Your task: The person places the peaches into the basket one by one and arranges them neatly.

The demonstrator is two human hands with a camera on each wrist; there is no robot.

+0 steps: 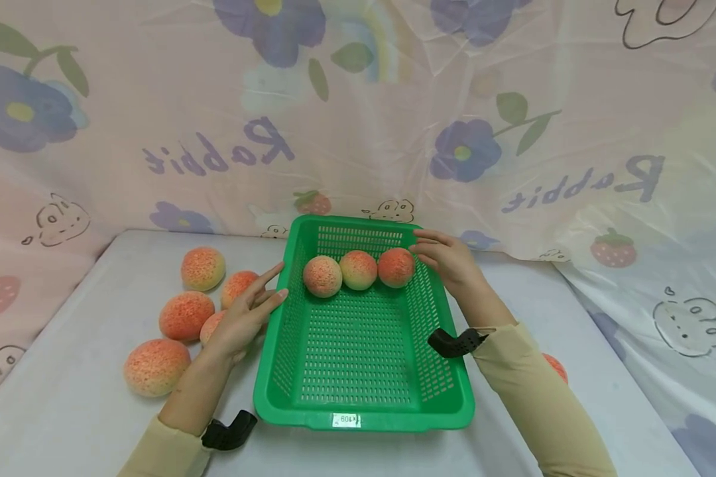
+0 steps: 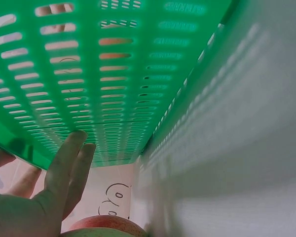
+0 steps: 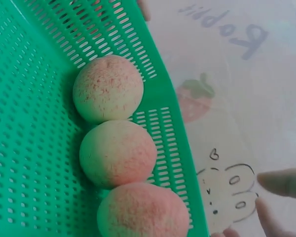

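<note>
A green plastic basket (image 1: 358, 420) with slotted walls stands in the middle of the head view. Three red-and-yellow peaches (image 1: 358, 270) sit in a row along its far end, also seen in the right wrist view. My left hand (image 1: 244, 318) touches the basket's left rim, fingers nearly straight. Two of its fingers (image 2: 64, 170) rest against the outer wall in the left wrist view. Over at the far right corner, my right hand (image 1: 450, 262) is spread, fingertips close to the rightmost peach (image 1: 396, 267). Nothing shows between its thumb and forefinger in the right wrist view.
Several loose peaches (image 1: 186, 316) lie on the white table (image 1: 77, 371) left of the basket, some right beside my left arm. Another peach (image 1: 556, 366) peeks out past my right sleeve. A patterned cloth (image 1: 358, 132) hangs behind the table.
</note>
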